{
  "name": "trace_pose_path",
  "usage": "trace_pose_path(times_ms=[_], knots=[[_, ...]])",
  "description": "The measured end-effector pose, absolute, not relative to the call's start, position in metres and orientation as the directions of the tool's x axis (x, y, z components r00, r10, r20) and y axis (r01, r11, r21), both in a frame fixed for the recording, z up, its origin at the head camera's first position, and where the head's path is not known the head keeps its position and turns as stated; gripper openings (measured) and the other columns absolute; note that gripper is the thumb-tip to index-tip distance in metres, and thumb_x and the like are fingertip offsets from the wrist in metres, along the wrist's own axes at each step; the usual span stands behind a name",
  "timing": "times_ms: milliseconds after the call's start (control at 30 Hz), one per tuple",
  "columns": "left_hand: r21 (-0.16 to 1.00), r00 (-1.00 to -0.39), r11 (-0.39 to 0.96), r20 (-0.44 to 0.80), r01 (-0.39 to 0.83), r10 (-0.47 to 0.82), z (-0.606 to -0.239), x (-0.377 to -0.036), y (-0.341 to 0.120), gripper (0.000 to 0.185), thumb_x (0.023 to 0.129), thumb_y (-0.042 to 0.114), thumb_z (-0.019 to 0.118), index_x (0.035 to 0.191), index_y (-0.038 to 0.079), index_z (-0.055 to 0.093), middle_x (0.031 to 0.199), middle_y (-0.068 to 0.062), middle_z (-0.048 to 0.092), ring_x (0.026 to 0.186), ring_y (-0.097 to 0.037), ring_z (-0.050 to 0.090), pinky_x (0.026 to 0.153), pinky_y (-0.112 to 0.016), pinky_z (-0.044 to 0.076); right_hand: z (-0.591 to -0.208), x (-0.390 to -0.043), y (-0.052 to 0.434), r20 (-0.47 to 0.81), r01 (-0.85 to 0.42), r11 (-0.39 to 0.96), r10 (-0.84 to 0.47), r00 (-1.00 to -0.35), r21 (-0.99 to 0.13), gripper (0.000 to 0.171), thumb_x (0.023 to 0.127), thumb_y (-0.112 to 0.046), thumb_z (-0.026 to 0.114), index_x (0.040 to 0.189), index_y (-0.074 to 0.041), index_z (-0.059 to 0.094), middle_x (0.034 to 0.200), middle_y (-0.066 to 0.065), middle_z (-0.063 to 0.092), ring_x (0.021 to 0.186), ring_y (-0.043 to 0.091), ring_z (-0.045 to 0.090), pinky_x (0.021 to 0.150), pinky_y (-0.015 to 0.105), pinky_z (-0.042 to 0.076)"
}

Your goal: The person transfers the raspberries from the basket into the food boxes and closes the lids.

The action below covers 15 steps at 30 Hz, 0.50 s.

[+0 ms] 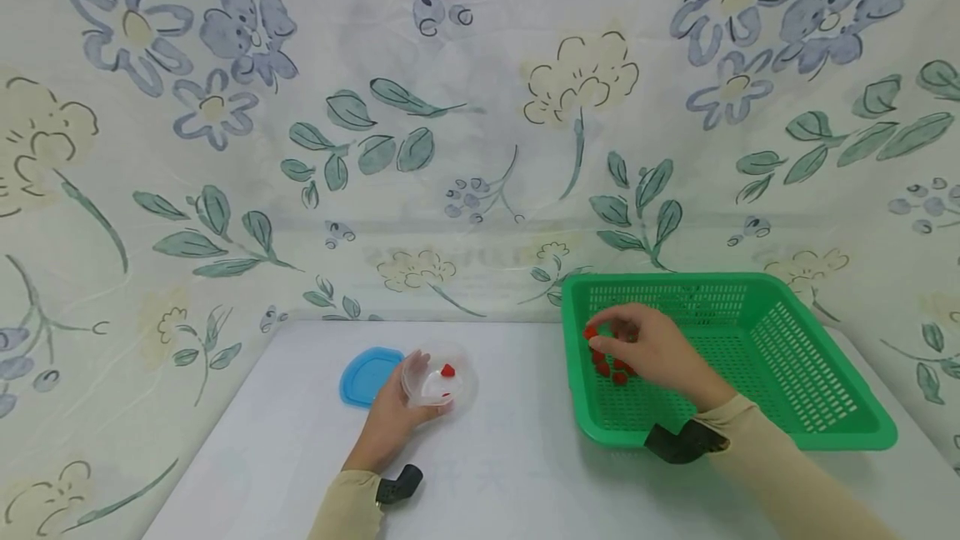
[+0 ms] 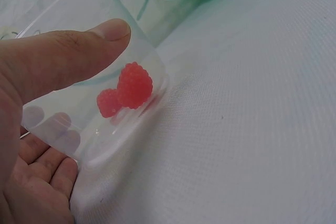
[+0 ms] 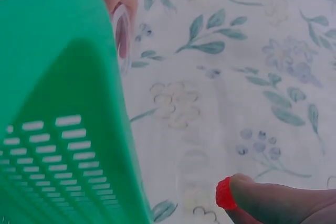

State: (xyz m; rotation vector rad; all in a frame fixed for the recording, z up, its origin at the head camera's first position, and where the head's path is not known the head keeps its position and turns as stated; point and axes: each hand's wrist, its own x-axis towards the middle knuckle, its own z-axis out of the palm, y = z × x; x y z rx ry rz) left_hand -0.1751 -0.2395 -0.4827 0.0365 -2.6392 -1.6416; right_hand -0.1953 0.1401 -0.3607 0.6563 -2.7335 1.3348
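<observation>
White cloth-covered table (image 1: 510, 473) fills the near half of the head view, plain and faintly textured up close. Floral fabric backdrop (image 1: 480, 107) with blue flowers, cream blooms and green leaves rises behind the table and wraps round both sides, its fold meeting the table's far edge.

Left hand (image 1: 390, 423), near centre-left, has its grip grasping a small clear plastic round container (image 1: 437, 379), tilted on its side against the table; thumb lies over the wall in the left wrist view, fingers underneath. Two red raspberry-like berries (image 2: 128, 92) sit inside it, touching each other, down against the lower wall. Blue plastic lid (image 1: 365, 375) lies flat on the table just left of the container, partly behind the hand.

Green slotted plastic basket (image 1: 810, 357) sits on the right of the table, far corner close to the backdrop. Right hand (image 1: 652, 350) reaches over the basket's left part, grip pinching one small red berry (image 1: 590, 332) at the fingertips; right wrist view shows the same berry at a fingertip, basket wall on the left. Loose cluster of red berries (image 1: 611, 369) lies on the basket floor just under that hand, partly hidden by it.

Beige sleeves cover both forearms, black wrist mounts (image 1: 678, 442) at the cuffs.
</observation>
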Motion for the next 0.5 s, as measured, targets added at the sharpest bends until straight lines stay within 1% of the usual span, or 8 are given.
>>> trace_pose_path(times_ms=[33, 133, 167, 267, 367, 433, 500], knots=[[0.896, -0.999, 0.444, 0.015, -0.003, -0.038, -0.482, -0.175, -0.239, 0.104, 0.073, 0.030, 0.092, 0.155, 0.012, 0.031, 0.156, -0.007, 0.044, 0.149, -0.032, 0.029, 0.118, -0.054, 0.027, -0.361, -0.194, 0.137, 0.216, -0.388, 0.537, -0.356, -0.909, -0.749, 0.021, 0.094, -0.024, 0.073, 0.112, -0.014, 0.073, 0.095, 0.003, 0.062, 0.079, 0.018, 0.053, 0.064, 0.032, 0.046], [0.895, -0.999, 0.446, 0.013, -0.006, -0.040, -0.482, -0.174, -0.239, 0.104, 0.073, 0.030, 0.092, 0.156, 0.012, 0.031, 0.156, -0.007, 0.044, 0.149, -0.032, 0.029, 0.118, -0.054, 0.027, -0.363, -0.190, 0.127, 0.217, -0.382, 0.511, -0.354, -0.910, -0.770, 0.019, 0.094, -0.022, 0.073, 0.112, -0.016, 0.074, 0.105, 0.008, 0.062, 0.072, 0.020, 0.057, 0.063, 0.033, 0.050], [0.895, -0.999, 0.446, 0.013, -0.006, -0.040, -0.481, -0.174, -0.239, 0.105, 0.073, 0.030, 0.092, 0.156, 0.012, 0.031, 0.156, -0.007, 0.044, 0.149, -0.032, 0.029, 0.118, -0.054, 0.027, -0.364, -0.189, 0.124, 0.221, -0.384, 0.505, -0.353, -0.909, -0.773, 0.019, 0.094, -0.022, 0.073, 0.112, -0.016, 0.074, 0.107, 0.008, 0.062, 0.073, 0.019, 0.057, 0.063, 0.033, 0.051], [0.895, -0.999, 0.447, 0.012, -0.009, -0.044, -0.482, -0.174, -0.239, 0.104, 0.073, 0.030, 0.092, 0.156, 0.012, 0.031, 0.156, -0.007, 0.044, 0.149, -0.032, 0.029, 0.118, -0.054, 0.027, -0.366, -0.187, 0.114, 0.231, -0.388, 0.493, -0.350, -0.908, -0.779, 0.017, 0.093, -0.019, 0.073, 0.110, -0.016, 0.074, 0.105, 0.008, 0.061, 0.073, 0.020, 0.057, 0.060, 0.032, 0.051], [0.894, -0.999, 0.447, 0.009, -0.014, -0.049, -0.482, -0.175, -0.239, 0.104, 0.073, 0.030, 0.092, 0.155, 0.012, 0.031, 0.156, -0.007, 0.044, 0.148, -0.032, 0.029, 0.118, -0.054, 0.027, -0.368, -0.185, 0.104, 0.274, -0.425, 0.496, -0.350, -0.896, -0.757, 0.016, 0.092, -0.017, 0.074, 0.108, -0.014, 0.075, 0.102, 0.004, 0.062, 0.083, 0.018, 0.054, 0.067, 0.031, 0.049], [0.894, -0.999, 0.447, 0.006, -0.017, -0.051, -0.483, -0.175, -0.239, 0.104, 0.073, 0.030, 0.092, 0.155, 0.013, 0.031, 0.156, -0.007, 0.044, 0.148, -0.032, 0.029, 0.118, -0.053, 0.027, -0.370, -0.184, 0.098, 0.288, -0.438, 0.488, -0.353, -0.890, -0.755, 0.016, 0.092, -0.015, 0.074, 0.108, -0.014, 0.075, 0.100, 0.003, 0.062, 0.082, 0.018, 0.054, 0.068, 0.031, 0.048], [0.896, -0.999, 0.444, 0.003, -0.022, -0.055, -0.483, -0.175, -0.239, 0.105, 0.072, 0.031, 0.092, 0.155, 0.013, 0.031, 0.155, -0.006, 0.044, 0.148, -0.031, 0.029, 0.118, -0.053, 0.027, -0.372, -0.183, 0.091, 0.293, -0.442, 0.482, -0.355, -0.888, -0.756, 0.016, 0.092, -0.014, 0.074, 0.108, -0.014, 0.075, 0.099, 0.002, 0.062, 0.081, 0.018, 0.053, 0.068, 0.031, 0.048]])
